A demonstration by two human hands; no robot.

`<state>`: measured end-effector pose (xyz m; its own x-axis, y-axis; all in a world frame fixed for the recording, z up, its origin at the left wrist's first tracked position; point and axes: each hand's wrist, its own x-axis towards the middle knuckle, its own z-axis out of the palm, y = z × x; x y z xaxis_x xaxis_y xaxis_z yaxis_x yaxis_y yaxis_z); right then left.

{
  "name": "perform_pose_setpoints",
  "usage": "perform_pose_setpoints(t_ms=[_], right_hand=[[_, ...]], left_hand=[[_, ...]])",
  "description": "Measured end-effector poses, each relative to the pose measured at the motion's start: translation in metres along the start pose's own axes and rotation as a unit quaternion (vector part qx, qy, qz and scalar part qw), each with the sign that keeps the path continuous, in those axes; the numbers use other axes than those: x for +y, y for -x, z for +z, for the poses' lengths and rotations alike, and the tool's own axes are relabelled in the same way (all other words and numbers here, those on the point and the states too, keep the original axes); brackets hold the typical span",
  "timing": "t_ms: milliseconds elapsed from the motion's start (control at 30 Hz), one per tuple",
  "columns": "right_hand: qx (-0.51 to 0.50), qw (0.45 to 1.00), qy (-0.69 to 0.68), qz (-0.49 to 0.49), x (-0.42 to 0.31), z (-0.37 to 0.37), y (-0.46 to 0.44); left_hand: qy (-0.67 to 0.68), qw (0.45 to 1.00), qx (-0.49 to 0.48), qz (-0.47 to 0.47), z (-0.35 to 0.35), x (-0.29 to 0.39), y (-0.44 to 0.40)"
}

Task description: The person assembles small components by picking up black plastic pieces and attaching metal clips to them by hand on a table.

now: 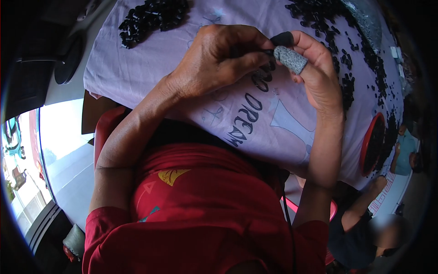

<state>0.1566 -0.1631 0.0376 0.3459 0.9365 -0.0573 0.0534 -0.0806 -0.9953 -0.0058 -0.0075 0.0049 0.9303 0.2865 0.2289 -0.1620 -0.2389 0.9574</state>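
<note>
My left hand (216, 61) is closed, its thumb and fingers pinching at a small black part (269, 53) over the cloth. My right hand (317, 73) meets it there, thumb and forefinger pressed together at the same part. A grey knitted finger sleeve (291, 59) covers the right thumb, and a black finger cover (282, 39) is on the right forefinger. The fingers hide most of the part, so its exact kind does not show. Beneath both hands lies a pale pink printed cloth (214, 121) with dark lettering.
A heap of small black pieces (153, 20) lies at the upper left. More black pieces (319, 20) are strewn along the right side. A red tray (365, 153) stands at the right edge. A person in dark clothing (351, 239) sits at the lower right.
</note>
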Motion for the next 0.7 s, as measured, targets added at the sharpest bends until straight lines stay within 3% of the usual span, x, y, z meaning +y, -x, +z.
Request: perform_pose_setpoints(t_ms=[100, 133, 200, 267, 300, 333, 500, 600, 700], right_hand=[[0.089, 0.988, 0.127, -0.018, -0.003, -0.006, 0.001], [0.152, 0.966, 0.199, -0.066, 0.009, -0.015, -0.001], [0.296, 0.859, 0.415, -0.047, 0.018, -0.038, -0.002], [0.352, 0.763, 0.542, -0.036, 0.024, -0.07, 0.002], [0.362, 0.749, 0.554, -0.009, 0.025, -0.083, 0.005], [0.377, 0.744, 0.551, -0.021, 0.026, -0.094, 0.008], [0.311, 0.829, 0.463, 0.036, 0.02, -0.098, 0.012], [0.255, 0.819, 0.508, 0.083, 0.012, -0.081, 0.01], [0.284, 0.813, 0.508, 0.029, 0.021, -0.086, 0.01]], left_hand=[[0.0, 1.0, 0.008, -0.007, -0.003, 0.0, -0.001], [-0.007, 1.0, 0.01, -0.01, -0.004, 0.0, -0.001], [-0.021, 1.0, 0.01, -0.005, -0.004, -0.002, -0.001], [-0.017, 1.0, 0.013, -0.008, -0.003, -0.001, -0.002], [-0.021, 1.0, 0.011, -0.005, -0.004, 0.0, -0.002], [-0.026, 1.0, 0.01, -0.004, -0.004, 0.0, -0.002], [-0.017, 1.0, 0.015, 0.0, -0.003, -0.002, 0.0], [-0.038, 0.999, 0.015, 0.001, -0.003, -0.001, -0.001], [-0.034, 0.999, 0.016, 0.001, -0.004, -0.003, 0.0]])
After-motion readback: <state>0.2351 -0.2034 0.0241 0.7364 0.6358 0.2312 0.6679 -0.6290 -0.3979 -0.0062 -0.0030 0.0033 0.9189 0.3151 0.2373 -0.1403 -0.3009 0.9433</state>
